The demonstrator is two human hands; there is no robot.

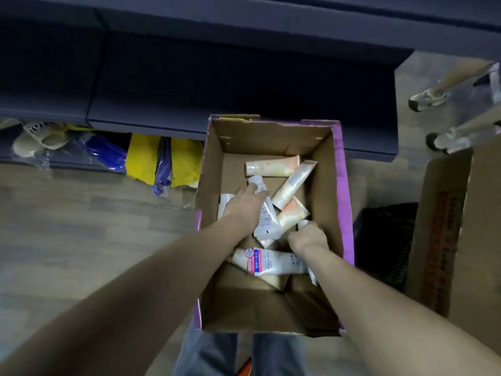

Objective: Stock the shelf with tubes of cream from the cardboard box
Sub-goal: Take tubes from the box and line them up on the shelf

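An open cardboard box with purple outer sides stands on the floor below me, holding several cream tubes. My left hand reaches into it and grips a white tube whose cap points away from me. My right hand is curled round the capped end of another tube near the box's right wall. A white tube with a pink label lies flat nearer to me. Peach-and-white tubes lie at the far end. The dark shelf stands beyond the box.
Blue and yellow packaged goods lie on the lowest shelf level at left. A tall cardboard box and a dark crate stand to the right. Another person's feet are at the far right. Wooden floor spreads to the left.
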